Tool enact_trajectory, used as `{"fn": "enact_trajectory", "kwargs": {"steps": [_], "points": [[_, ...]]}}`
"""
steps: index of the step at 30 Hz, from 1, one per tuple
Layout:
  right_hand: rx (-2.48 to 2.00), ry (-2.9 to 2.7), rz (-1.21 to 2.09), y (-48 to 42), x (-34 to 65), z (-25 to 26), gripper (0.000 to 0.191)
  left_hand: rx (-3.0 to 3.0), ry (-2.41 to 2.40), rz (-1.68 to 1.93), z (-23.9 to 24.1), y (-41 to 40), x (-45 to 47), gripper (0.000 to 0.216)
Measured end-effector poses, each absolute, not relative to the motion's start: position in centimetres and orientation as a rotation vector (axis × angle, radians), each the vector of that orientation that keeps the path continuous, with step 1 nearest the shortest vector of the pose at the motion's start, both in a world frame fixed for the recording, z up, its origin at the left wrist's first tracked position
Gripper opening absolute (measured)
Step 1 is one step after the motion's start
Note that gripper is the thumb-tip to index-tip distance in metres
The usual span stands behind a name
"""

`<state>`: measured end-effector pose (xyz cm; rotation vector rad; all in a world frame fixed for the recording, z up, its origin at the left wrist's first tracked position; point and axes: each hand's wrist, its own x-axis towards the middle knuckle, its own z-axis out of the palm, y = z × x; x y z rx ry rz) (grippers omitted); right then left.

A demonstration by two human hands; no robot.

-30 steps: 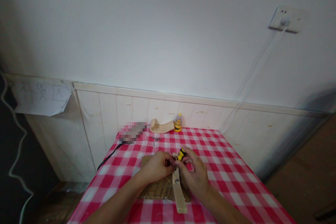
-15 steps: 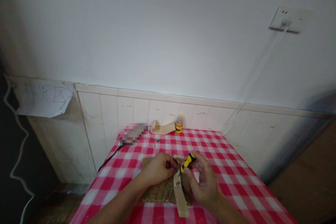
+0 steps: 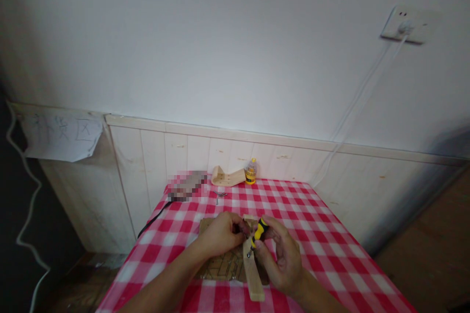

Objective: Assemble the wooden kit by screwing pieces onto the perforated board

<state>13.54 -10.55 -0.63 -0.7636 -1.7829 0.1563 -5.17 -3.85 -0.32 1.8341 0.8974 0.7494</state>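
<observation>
My right hand (image 3: 281, 257) is closed around a small yellow and black screwdriver (image 3: 258, 234), whose tip points down at a screw in a pale wooden strip (image 3: 251, 276). The strip lies on a brown cardboard sheet (image 3: 220, 266) over the red and white checked tablecloth (image 3: 323, 249). My left hand (image 3: 219, 234) is curled, its fingers pinched at the strip's far end, just left of the screwdriver. What those fingers hold is hidden.
At the table's far edge stand a bent wooden piece (image 3: 226, 177), a small yellow jar (image 3: 251, 172) and a blurred-out object (image 3: 186, 186) with a black cable. Loose screws (image 3: 219, 196) lie near them. A wall socket (image 3: 409, 24) with a white cable is upper right.
My right hand has swung the screwdriver from tilted and raised to more upright, bringing its tip down onto the screw in the strip. My left hand has barely moved.
</observation>
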Motion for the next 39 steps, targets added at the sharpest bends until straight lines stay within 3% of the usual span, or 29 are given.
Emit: {"fn": "enact_trajectory", "kwargs": {"steps": [5, 17, 39], "points": [[-0.699, -1.817, 0.261, -10.5, 13.3, -0.1, 0.056, 1.834, 0.906, 0.756, -0.4, -3.8, -5.2, 0.014], [-0.802, -1.740, 0.092, -10.0, 13.2, -1.3, 0.057, 1.848, 0.880, 0.783, -0.5, -3.8, -5.2, 0.020], [-0.876, -1.500, 0.114, -8.1, 12.4, -0.7, 0.049, 1.832, 0.917, 0.747, -1.6, -3.4, -5.0, 0.019]]}}
